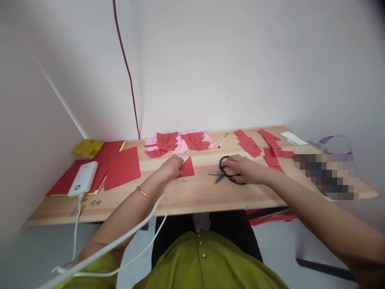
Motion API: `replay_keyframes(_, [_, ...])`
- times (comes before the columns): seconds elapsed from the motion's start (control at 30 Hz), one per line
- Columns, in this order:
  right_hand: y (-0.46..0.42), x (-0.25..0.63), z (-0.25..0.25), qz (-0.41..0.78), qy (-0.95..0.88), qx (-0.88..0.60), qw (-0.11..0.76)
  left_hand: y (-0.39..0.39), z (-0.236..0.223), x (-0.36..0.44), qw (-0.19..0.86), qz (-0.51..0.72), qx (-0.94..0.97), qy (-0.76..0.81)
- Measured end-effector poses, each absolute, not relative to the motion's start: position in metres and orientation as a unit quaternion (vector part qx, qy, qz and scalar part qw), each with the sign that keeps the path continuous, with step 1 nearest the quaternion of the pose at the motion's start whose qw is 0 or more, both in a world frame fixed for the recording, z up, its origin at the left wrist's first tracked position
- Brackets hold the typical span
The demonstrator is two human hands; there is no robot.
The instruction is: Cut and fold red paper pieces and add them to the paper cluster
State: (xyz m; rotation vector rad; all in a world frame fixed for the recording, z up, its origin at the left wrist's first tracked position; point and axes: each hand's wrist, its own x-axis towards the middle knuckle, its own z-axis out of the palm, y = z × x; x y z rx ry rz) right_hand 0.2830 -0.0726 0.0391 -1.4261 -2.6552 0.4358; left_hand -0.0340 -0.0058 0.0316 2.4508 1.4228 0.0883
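My left hand (171, 167) rests on the wooden table (192, 192), its fingers curled onto the left edge of a small folded red paper triangle (187, 167). To the right, my right hand (242, 168) lies over the handles of black scissors (223, 174), fingers bent around them; the short blades point left and lie on the wood. A gold bangle (146, 194) circles my left wrist.
A pile of red and pink folded papers (179, 142) lies at the back, a pen (223, 140) beside it. Red paper strips (264, 146) spread at the right. Red sheets (120, 166), a white power bank (84, 178) with cable and a yellow object (88, 147) sit left.
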Motion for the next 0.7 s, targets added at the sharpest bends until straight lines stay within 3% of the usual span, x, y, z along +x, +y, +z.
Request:
replay_keyframes(0.17, [-0.069, 0.272, 0.040, 0.114, -0.873, -0.474, -0.012, 0.002, 0.035, -0.025, 0.168, -0.004, 0.818, 0.551])
replay_keyframes(0.37, [-0.065, 0.266, 0.035, 0.164, -0.869, -0.464, 0.052, 0.005, 0.028, -0.031, 0.208, 0.004, 0.794, 0.572])
replay_keyframes(0.5, [-0.061, 0.258, 0.032, 0.267, -0.833, -0.451, 0.176, 0.001, 0.031, -0.031, 0.208, 0.025, 0.794, 0.571])
replay_keyframes(0.7, [-0.053, 0.228, 0.023, 0.552, -0.600, -0.369, 0.445, -0.004, 0.033, -0.026, 0.200, 0.044, 0.798, 0.566])
